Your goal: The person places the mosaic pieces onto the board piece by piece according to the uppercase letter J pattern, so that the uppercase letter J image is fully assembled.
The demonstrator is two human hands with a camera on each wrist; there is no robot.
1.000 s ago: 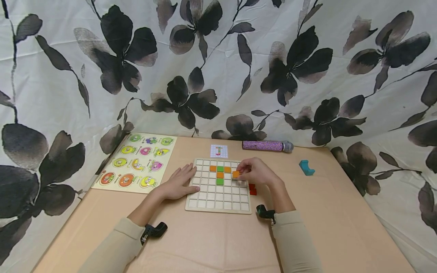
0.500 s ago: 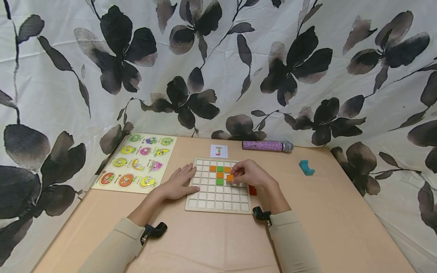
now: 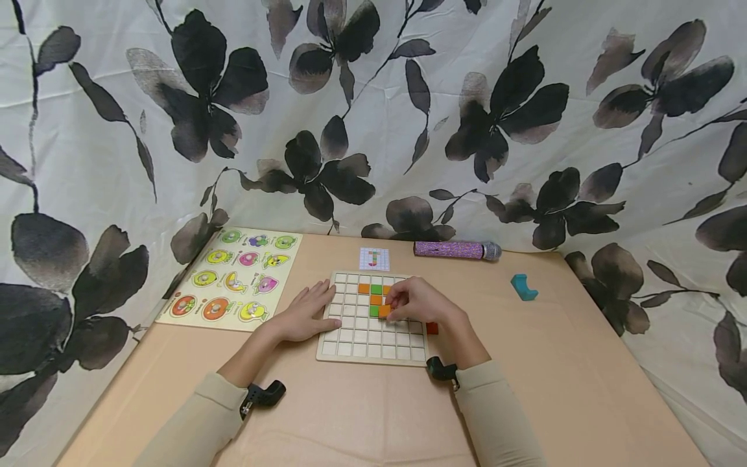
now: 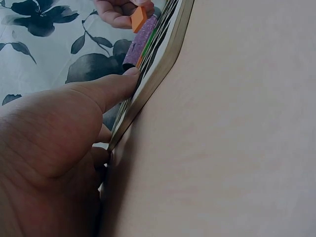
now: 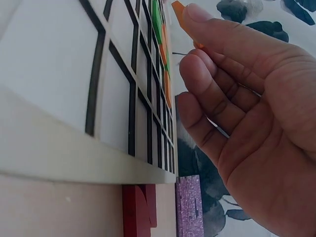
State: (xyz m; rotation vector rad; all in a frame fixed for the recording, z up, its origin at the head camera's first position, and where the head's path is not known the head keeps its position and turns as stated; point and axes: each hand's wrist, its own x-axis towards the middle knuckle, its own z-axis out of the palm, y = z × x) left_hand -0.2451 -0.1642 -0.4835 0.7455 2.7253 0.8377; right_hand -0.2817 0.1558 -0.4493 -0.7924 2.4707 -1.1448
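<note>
My right hand (image 3: 421,301) pinches an orange square tile (image 3: 384,311) just above the board, beside a green tile (image 3: 373,311); the tile (image 4: 139,19) is tilted in the left wrist view. The wooden grid board (image 3: 373,357) lies flat, with several orange and green tiles set in its upper squares. My left hand (image 3: 305,312) rests on the board's left edge, fingers spread and fairly straight, the thumb on the rim. Red pieces (image 5: 138,210) lie on the table by the board's right side, partly hidden by my right hand in the head view.
A small pattern card (image 3: 374,259) lies behind the board. Near the back edge is a purple glittery microphone (image 3: 457,250). A turquoise curved piece (image 3: 524,287) sits to the right, and a fruit picture sheet (image 3: 195,318) to the left. Floral cloth hangs behind.
My right hand has moved left and slightly toward me over the board, carrying the orange tile from the right-hand squares to beside the green one. My left hand has stayed put.
</note>
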